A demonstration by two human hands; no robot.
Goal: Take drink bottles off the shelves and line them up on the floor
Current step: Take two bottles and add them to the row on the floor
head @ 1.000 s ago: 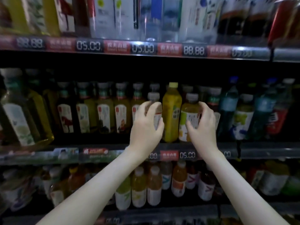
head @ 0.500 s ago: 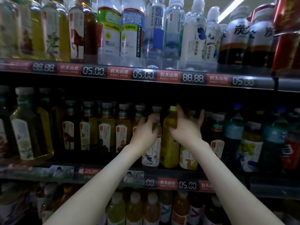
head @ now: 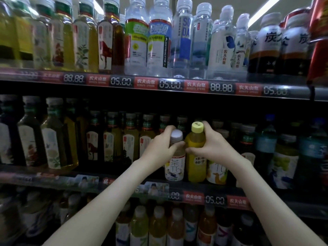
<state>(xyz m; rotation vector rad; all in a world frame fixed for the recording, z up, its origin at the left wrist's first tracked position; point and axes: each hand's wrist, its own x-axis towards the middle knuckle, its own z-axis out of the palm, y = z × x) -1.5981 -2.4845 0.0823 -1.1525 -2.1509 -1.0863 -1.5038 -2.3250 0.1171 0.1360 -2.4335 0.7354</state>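
On the middle shelf point(head: 124, 183) my left hand point(head: 160, 148) grips the neck of a pale tea bottle point(head: 174, 167) with a white cap and a white label. Right beside it, my right hand point(head: 211, 144) grips the shoulder of a yellow juice bottle point(head: 196, 166) with a yellow cap. Both bottles stand upright at the shelf's front edge, touching each other. Another white-labelled bottle point(head: 217, 173) stands partly hidden behind my right wrist.
Rows of tea bottles point(head: 113, 139) fill the middle shelf to the left, and blue-capped bottles point(head: 266, 144) stand to the right. The top shelf point(head: 170, 84) carries water and tea bottles. Several more bottles point(head: 158, 226) sit on the shelf below.
The view has tilted upward. My left hand closed round the white-capped bottle's neck, and my right hand moved from the bottles behind onto the yellow bottle and gripped it.
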